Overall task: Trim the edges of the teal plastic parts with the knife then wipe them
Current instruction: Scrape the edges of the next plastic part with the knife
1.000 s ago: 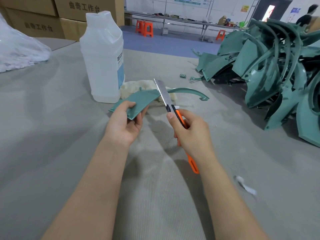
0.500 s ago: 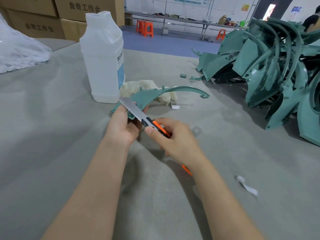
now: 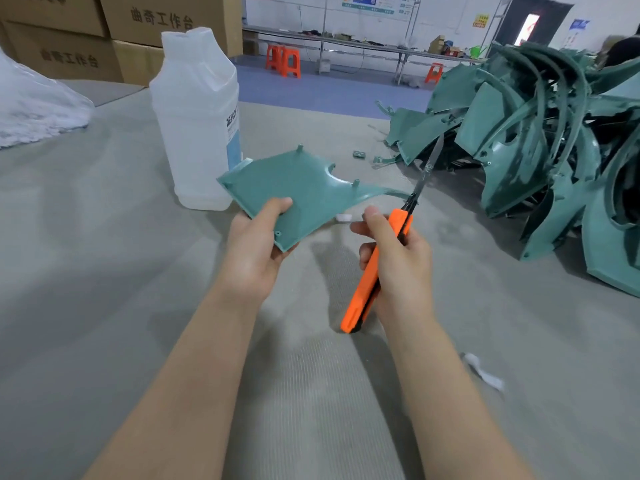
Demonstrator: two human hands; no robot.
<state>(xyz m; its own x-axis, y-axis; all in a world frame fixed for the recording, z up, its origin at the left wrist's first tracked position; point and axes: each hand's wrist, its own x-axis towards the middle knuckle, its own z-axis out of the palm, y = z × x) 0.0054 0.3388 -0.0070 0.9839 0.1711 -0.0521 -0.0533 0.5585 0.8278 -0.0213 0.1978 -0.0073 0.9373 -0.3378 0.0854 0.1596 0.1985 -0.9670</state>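
**Knife at the thin end of the part**

The left hand (image 3: 256, 251) pinches the flat teal plastic panel (image 3: 294, 192) by its broad near corner, thumb on top, above the grey felt table (image 3: 104, 271). The panel's long axis runs left to right, and its narrow curved arm tapers rightward. The right hand (image 3: 398, 258) is wrapped round the orange utility knife (image 3: 374, 271). Its blade points up and away, crossing that arm's tip. A translucent white plastic bottle (image 3: 194, 116) stands behind, and heaped teal parts (image 3: 536, 150) lie to the right.
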